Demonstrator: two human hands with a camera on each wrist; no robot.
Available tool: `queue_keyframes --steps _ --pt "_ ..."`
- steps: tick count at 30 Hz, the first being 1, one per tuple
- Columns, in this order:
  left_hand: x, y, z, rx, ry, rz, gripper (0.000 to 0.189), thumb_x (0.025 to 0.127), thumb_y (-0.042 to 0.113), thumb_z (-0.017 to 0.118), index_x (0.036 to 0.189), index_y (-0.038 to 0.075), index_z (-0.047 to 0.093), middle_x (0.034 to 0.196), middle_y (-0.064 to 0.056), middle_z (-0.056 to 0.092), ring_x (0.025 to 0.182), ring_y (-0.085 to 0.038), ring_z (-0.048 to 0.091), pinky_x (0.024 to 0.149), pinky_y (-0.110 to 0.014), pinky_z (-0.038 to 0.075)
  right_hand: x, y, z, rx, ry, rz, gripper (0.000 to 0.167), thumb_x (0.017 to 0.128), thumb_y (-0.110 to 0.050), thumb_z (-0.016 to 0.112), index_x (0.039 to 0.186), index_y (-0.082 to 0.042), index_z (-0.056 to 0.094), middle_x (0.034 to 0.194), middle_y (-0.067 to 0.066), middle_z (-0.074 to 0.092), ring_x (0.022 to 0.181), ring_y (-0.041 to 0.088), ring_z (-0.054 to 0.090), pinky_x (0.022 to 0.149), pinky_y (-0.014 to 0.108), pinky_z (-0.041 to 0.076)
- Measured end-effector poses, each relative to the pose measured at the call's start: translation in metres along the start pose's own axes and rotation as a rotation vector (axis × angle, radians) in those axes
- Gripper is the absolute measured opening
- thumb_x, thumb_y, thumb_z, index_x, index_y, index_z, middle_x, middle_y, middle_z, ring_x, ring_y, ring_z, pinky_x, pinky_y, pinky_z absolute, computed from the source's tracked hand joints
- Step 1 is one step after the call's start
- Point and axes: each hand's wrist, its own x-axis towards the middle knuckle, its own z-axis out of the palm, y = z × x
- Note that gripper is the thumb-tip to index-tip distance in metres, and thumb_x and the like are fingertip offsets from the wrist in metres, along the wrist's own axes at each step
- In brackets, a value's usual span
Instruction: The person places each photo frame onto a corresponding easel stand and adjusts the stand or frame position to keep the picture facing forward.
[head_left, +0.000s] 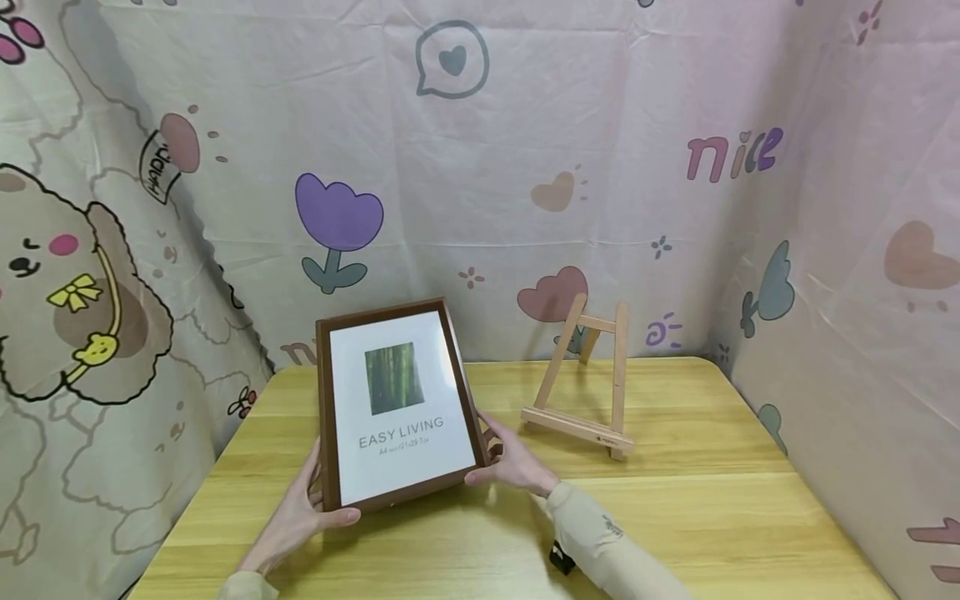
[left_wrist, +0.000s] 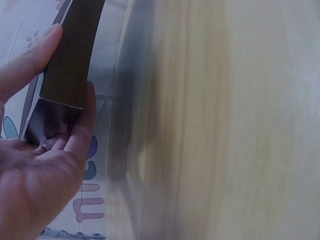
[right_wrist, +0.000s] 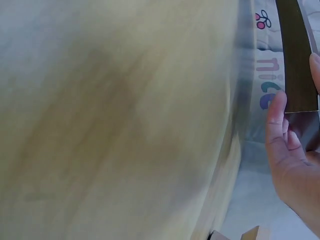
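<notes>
A brown picture frame [head_left: 322,417] with a white "EASY LIVING" insert and a small green forest picture is held tilted above the table, its face toward the head camera. My left hand [head_left: 296,508] grips its lower left corner, thumb over the front. At the lower right corner my right hand [head_left: 513,458] holds it the same way. Both wrist views show the frame's thick dark side, with the left hand [left_wrist: 45,170] and the right hand [right_wrist: 295,165] around its corners. The fingers behind the frame are partly hidden.
A small wooden easel [head_left: 577,425] stands on the wood-grain table [head_left: 750,517], right of the picture frame. A black object [head_left: 561,558] shows by the right forearm. Patterned cloth [head_left: 480,167] hangs behind the table and along both sides.
</notes>
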Motion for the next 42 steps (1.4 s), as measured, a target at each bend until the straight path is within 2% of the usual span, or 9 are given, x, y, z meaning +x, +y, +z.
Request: queue_keyframes --steps 1,3,6,13,17,23,27,34,42 --pt "0.0 0.0 0.001 0.003 0.005 0.008 0.138 0.076 0.014 0.088 0.16 0.021 -0.021 0.163 -0.038 -0.008 0.14 -0.067 0.021 0.11 -0.063 0.042 -0.001 0.0 -0.001 0.013 -0.002 0.001 0.115 0.073 -0.014 0.089 0.163 -0.02 0.017 0.131 0.019 0.055 0.102 0.025 0.062 0.089 0.041 0.058" --pt "-0.001 0.001 0.002 0.012 0.016 0.026 0.137 0.076 0.014 0.088 0.16 0.021 -0.021 0.163 -0.037 -0.007 0.14 -0.067 0.02 0.111 -0.065 0.039 -0.002 0.0 -0.002 0.05 -0.01 0.001 0.115 0.073 -0.013 0.089 0.163 -0.02 0.017 0.121 0.017 0.057 0.096 0.023 0.063 0.085 0.036 0.058" --pt "0.0 0.002 0.004 0.014 0.028 0.051 0.136 0.076 0.013 0.087 0.16 0.024 -0.02 0.164 -0.036 -0.006 0.141 -0.067 0.018 0.112 -0.068 0.034 -0.003 0.0 -0.005 0.076 -0.015 -0.003 0.114 0.074 -0.013 0.089 0.163 -0.02 0.017 0.118 0.014 0.057 0.092 0.018 0.062 0.082 0.03 0.057" --pt "0.004 0.006 0.007 0.0 0.044 0.097 0.134 0.076 0.012 0.087 0.161 0.025 -0.016 0.166 -0.032 -0.004 0.142 -0.066 0.018 0.112 -0.067 0.032 -0.003 0.002 -0.012 0.098 0.0 -0.057 0.111 0.076 -0.008 0.087 0.162 -0.016 0.019 0.113 0.02 0.058 0.083 0.015 0.06 0.075 0.022 0.055" --pt "0.007 0.009 0.009 0.0 0.042 0.108 0.133 0.076 0.013 0.087 0.161 0.026 -0.015 0.166 -0.033 -0.003 0.141 -0.067 0.021 0.111 -0.067 0.035 -0.006 0.001 -0.017 0.102 0.015 -0.075 0.109 0.076 -0.006 0.087 0.162 -0.014 0.021 0.114 0.021 0.058 0.082 0.015 0.06 0.074 0.021 0.054" --pt "0.013 0.013 0.015 -0.01 0.049 0.143 0.132 0.076 0.012 0.087 0.162 0.03 -0.012 0.165 -0.035 0.001 0.133 -0.066 0.037 0.105 -0.059 0.049 -0.011 -0.002 -0.026 0.1 0.047 -0.081 0.108 0.075 -0.006 0.087 0.162 -0.014 0.022 0.115 0.023 0.056 0.079 0.014 0.055 0.069 0.02 0.052" --pt "0.019 0.017 0.02 -0.017 0.054 0.16 0.132 0.076 0.011 0.088 0.162 0.032 -0.01 0.165 -0.034 0.003 0.131 -0.063 0.043 0.105 -0.057 0.05 -0.015 -0.002 -0.032 0.075 0.074 -0.088 0.109 0.075 -0.008 0.088 0.162 -0.015 0.022 0.115 0.022 0.055 0.081 0.014 0.056 0.072 0.022 0.054" --pt "0.03 0.026 0.026 -0.014 0.039 0.172 0.132 0.075 0.013 0.088 0.162 0.03 -0.009 0.165 -0.033 0.002 0.138 -0.064 0.032 0.112 -0.064 0.038 -0.022 0.0 -0.045 0.089 0.109 -0.077 0.11 0.075 -0.011 0.088 0.162 -0.017 0.021 0.118 0.021 0.053 0.088 0.017 0.059 0.076 0.023 0.055" --pt "0.041 0.035 0.037 -0.044 0.022 0.223 0.129 0.075 0.012 0.088 0.162 0.034 -0.005 0.167 -0.031 0.005 0.135 -0.062 0.04 0.109 -0.061 0.044 -0.033 -0.004 -0.06 0.057 0.17 -0.034 0.112 0.074 -0.019 0.09 0.162 -0.022 0.021 0.131 0.017 0.058 0.11 0.026 0.064 0.095 0.036 0.056"
